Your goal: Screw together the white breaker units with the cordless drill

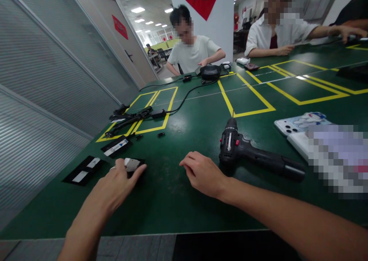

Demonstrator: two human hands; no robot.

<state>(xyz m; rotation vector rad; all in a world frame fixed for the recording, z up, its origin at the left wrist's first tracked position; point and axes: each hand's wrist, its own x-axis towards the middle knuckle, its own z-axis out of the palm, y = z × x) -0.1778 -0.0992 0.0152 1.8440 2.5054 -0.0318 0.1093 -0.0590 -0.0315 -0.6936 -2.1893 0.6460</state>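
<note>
My left hand (116, 184) is closed around a small block-like piece with a silver-grey top (132, 164) and dark sides. Thumb and fingers grip it from opposite sides at the table surface; its underside is hidden. My right hand (204, 173) rests on the table with its fingers curled together, and whatever they may hold is hidden. Just right of that hand lies a black cordless drill (228, 146), its bit pointing away from me. Left of my left hand are a flat black piece with white labels (83, 171) and another labelled black piece (116, 146).
Small black parts (161, 135) lie beyond my left hand. A black jointed device (129, 120) with a cable crosses yellow tape outlines (254, 113) on the green table (161, 211). A phone (301, 123) sits at right. Two people (198, 50) sit across the table.
</note>
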